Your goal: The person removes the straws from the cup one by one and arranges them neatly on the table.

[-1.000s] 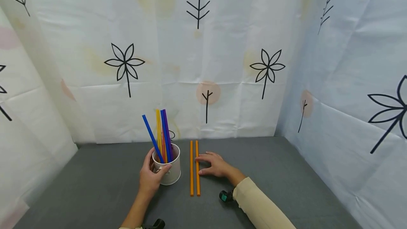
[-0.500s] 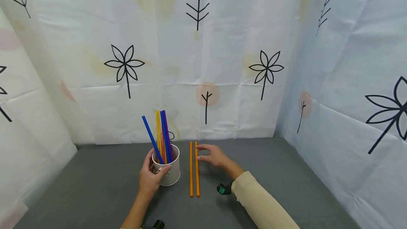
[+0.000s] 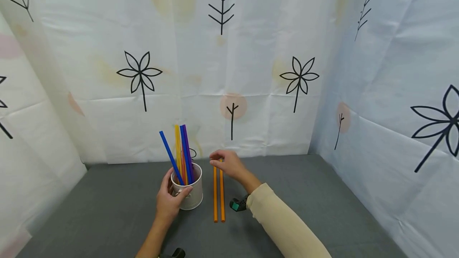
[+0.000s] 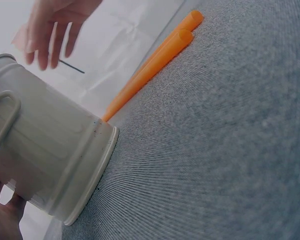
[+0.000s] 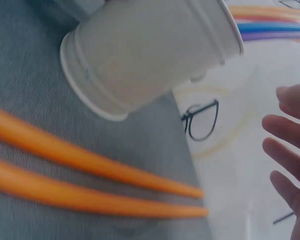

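Currently, the left hand (image 3: 169,201) grips an off-white cylindrical mug (image 3: 194,195) of coloured tubes (image 3: 172,157) on the grey worktop (image 3: 118,202); rightward, the right hand (image 3: 229,165) hovers, grip relaxed, above the far ends of two slim orange tubes (image 3: 215,196).

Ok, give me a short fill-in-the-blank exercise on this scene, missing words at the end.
1. The number of sticks lying on the table is ____.
2. Those sticks are ____ in colour.
3. In the mug, the stick leaning farthest toward the head view's left edge is ____.
4. The right grip holds nothing, while the left grip holds the ____.
Missing words: two; orange; blue; mug.
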{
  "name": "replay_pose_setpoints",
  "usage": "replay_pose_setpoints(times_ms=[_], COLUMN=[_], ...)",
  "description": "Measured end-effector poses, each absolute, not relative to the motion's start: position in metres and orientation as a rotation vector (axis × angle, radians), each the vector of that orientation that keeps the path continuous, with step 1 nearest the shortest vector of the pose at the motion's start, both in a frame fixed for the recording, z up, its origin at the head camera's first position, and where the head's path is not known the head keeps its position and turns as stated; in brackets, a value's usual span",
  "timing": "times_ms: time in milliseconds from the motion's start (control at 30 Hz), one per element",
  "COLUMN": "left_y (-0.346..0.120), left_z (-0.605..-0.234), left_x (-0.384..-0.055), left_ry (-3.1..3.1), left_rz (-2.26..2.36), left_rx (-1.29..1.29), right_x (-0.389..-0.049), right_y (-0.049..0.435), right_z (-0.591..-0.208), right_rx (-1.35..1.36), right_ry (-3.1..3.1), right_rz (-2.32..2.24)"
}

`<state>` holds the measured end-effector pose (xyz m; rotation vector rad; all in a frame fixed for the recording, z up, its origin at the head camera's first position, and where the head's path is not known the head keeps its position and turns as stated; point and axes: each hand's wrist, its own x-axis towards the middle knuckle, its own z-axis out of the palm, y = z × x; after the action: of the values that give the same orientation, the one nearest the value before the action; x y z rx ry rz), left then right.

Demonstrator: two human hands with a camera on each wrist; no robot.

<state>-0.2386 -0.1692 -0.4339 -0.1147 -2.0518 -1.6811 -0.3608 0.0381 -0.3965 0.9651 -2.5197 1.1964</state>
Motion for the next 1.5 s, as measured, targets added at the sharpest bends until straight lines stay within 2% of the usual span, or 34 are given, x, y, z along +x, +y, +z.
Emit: replay_pose_setpoints(times_ms=[600, 1500], left_y=[-0.169, -0.167], left_z=[-0.437, -0.435], left_x=[-0.239, -0.238], left_ry=[-2.038, -2.049], left_rz=[-1.664, -1.647], left_rx=[-0.133, -0.139], right_x=[-0.354, -0.347], right_y=[-0.022, -0.045], right_z=[-0.392, -0.395], right_rx=[0.751, 0.637], right_ry=[-2.399, -2.467], right_rz=[1.446, 1.476])
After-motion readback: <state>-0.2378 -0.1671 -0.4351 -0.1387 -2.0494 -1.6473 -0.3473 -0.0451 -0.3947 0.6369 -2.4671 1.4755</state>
